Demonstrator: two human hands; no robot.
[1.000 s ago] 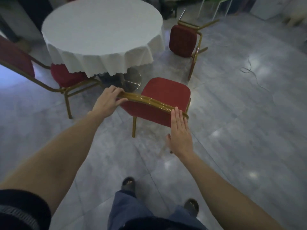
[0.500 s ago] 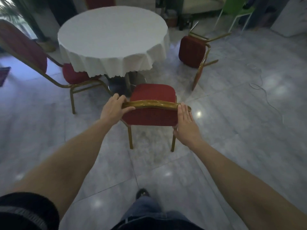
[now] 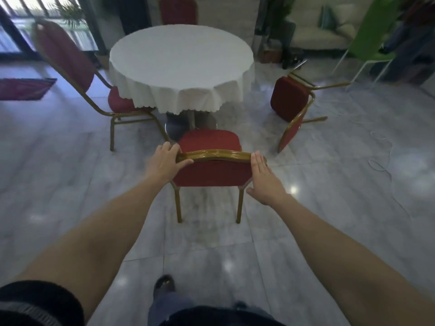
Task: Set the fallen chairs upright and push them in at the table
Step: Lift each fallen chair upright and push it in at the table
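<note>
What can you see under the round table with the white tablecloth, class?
Under the round table, a shiny metal pedestal base shows below the white tablecloth. The seat of the left red chair is tucked partly under the cloth. The cloth hides the upper pedestal and the tabletop's underside.

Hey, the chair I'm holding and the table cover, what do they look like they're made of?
Chair: frame looks like gold-painted metal tubing, judging by its glossy highlights; seat and back look like red matte fabric padding. Tablecloth: seems a white woven cloth, since it hangs in soft folds with a scalloped hem.
</note>
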